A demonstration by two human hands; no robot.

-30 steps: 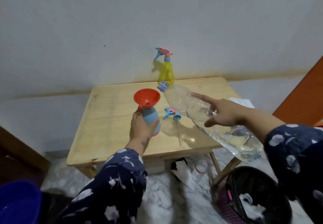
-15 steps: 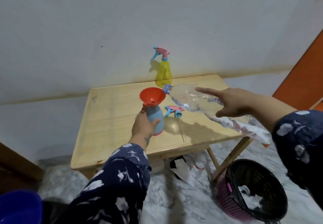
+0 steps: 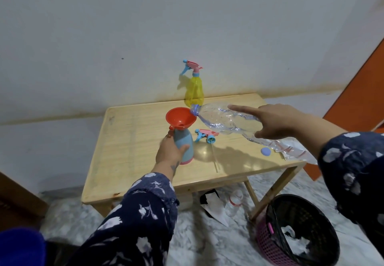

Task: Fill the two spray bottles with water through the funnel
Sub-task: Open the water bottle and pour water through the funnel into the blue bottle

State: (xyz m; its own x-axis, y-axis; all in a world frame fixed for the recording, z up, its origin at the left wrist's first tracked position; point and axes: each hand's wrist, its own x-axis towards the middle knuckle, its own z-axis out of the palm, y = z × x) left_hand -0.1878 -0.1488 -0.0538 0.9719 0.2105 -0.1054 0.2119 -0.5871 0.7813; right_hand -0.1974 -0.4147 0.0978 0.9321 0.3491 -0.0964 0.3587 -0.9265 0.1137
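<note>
The left hand (image 3: 170, 151) is wrapped around the lower body of the blue spray bottle (image 3: 184, 142), which stands upright on the wooden table (image 3: 133, 141) with its pink base on the board. A red funnel (image 3: 180, 118) sits in the bottle's open neck, its bowl tipped slightly toward the viewer. The right hand (image 3: 276, 122) grips a large clear plastic water bottle (image 3: 226, 121) around its middle, index finger stretched out along the top — the bottle lies nearly level, its blue-ringed mouth resting at the funnel's right rim. Whether water is running into the funnel cannot be told from this view. The crumpled far end of the water bottle passes behind the right wrist and out over the table's right edge.

Just right of the blue bottle, its detached spray head (image 3: 205, 135), blue trigger and pink top, lies on the table, with its thin dip tube trailing toward the front edge. A small round blue cap (image 3: 265, 151) lies further right, near the water bottle's lower end. The yellow spray bottle (image 3: 194, 90) stands upright at the back edge of the table against the white wall, its pink and blue spray head fitted on — well apart from both hands.

On the marble floor under the table lie a small clear bottle (image 3: 233, 202) and some white paper; a black-lined pink waste basket (image 3: 299, 234) stands at lower right
</note>
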